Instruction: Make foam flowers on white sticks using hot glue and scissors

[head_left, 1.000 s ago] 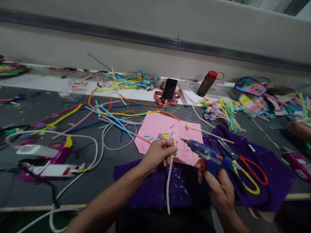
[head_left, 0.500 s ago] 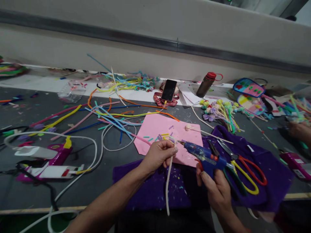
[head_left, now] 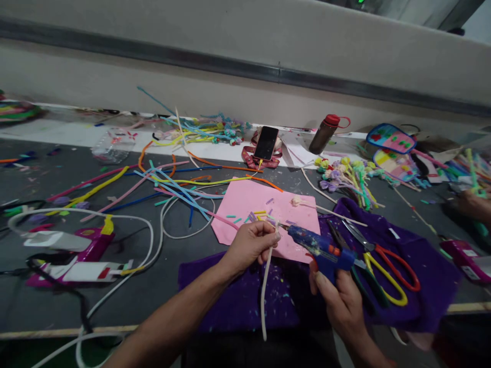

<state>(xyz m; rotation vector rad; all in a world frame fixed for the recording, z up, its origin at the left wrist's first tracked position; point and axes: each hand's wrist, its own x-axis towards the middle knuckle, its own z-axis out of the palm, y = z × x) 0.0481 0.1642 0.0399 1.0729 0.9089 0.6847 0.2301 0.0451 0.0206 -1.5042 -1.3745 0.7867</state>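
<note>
Between thumb and fingers my left hand [head_left: 255,243] pinches a cream pipe cleaner [head_left: 264,296], its long end hanging down toward me. My right hand [head_left: 343,296] is wrapped round the grip of a blue glue gun [head_left: 320,248]. The gun's nozzle points left and sits at the top of the pipe cleaner; whether it touches is too small to tell. Below them lies a pink sheet [head_left: 233,199] with short purple, yellow and teal cut pieces. A second cream stem with a small knotted head [head_left: 296,202] rests on the sheet's right side.
Under the sheet spreads a purple cloth [head_left: 238,296], with red-and-yellow-handled scissors [head_left: 389,271] on its right. Coloured pipe cleaners [head_left: 184,189], a phone [head_left: 266,143], a bottle [head_left: 324,134] and finished flower stems [head_left: 349,179] lie behind. A magenta device [head_left: 92,250] with cables stands left; another person's hand [head_left: 475,204] is far right.
The glue gun has shifted slightly left, bringing its nozzle closer to the top of the pipe cleaner. My left hand has stayed in place.
</note>
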